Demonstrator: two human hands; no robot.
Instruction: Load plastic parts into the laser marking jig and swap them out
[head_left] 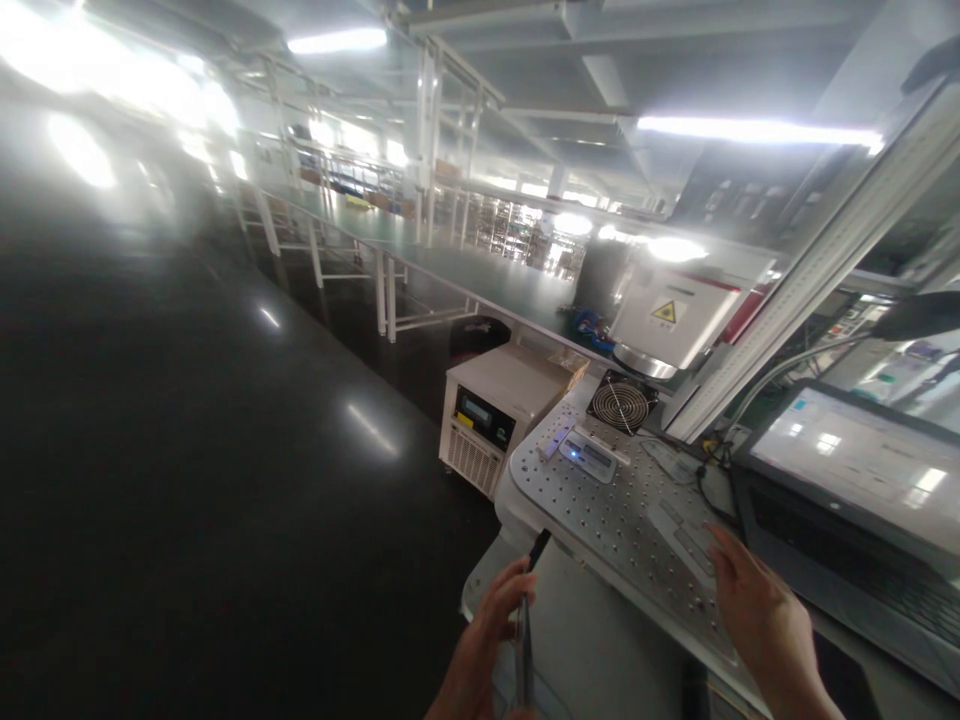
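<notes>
- Pinching a thin dark strip [523,650] edge-on, your left hand [491,630] is closed on it just off the near rim of the perforated plate [622,520]. The strip's tip points up toward that rim.
- Your right hand [757,610] holds nothing. It lies palm down on the plate's near right part with the fingers spread wide, close to the laptop [855,470].
- The strip looks slim and slick, and only your fingertips carry it. It hangs beyond the plate's edge, so a loosened pinch would probably let it fall toward the dark floor [187,450].
- A blue spot of light sits on a pale flat part [589,457] at the far end of the plate, below the laser head [682,315] with its yellow warning label. Your right hand is well apart from it, but sliding forward would bring your fingers toward that spot.
- A black cable [705,480] lies between the plate and the laptop, where a sweeping hand could snag it.
- The plate is dull grey metal, rounded at its corner and dotted with even rows of holes.
- The fan [621,405] behind it is square with a round wire grille.
- The chiller box [495,405] is boxy and off-white, with a vented front.
- The floor is glossy and mirrors the ceiling lights.
</notes>
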